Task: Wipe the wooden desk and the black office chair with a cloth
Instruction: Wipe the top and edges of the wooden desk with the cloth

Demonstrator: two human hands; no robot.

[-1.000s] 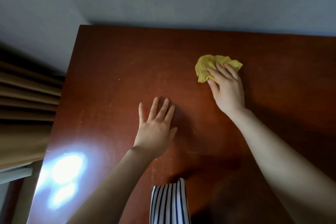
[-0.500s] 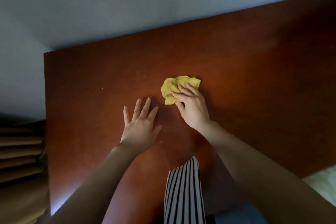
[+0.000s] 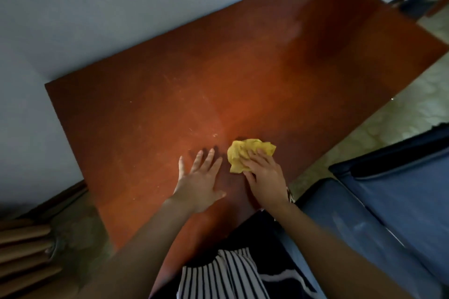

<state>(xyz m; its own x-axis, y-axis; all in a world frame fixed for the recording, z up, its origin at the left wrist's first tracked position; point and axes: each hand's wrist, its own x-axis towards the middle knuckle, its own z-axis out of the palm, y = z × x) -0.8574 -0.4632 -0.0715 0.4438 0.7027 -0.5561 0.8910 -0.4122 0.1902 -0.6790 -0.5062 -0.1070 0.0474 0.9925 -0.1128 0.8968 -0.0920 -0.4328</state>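
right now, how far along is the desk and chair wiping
Nothing clearly finished. The right hand presses the yellow cloth on the desk near its front edge, left hand flat beside it. Dusty streaks show further back; the chair is left, not clearly in view.

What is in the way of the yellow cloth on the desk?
Nothing visible. The right hand presses the yellow cloth on the desk, whose wood ahead lies bare; only the left hand lies flat just left of it.

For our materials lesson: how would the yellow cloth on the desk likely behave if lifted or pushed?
Yellow cloth looks crumpled into soft folds, so probably floppy and light. Bunched under the right hand on the smooth desk, it should slide easily.
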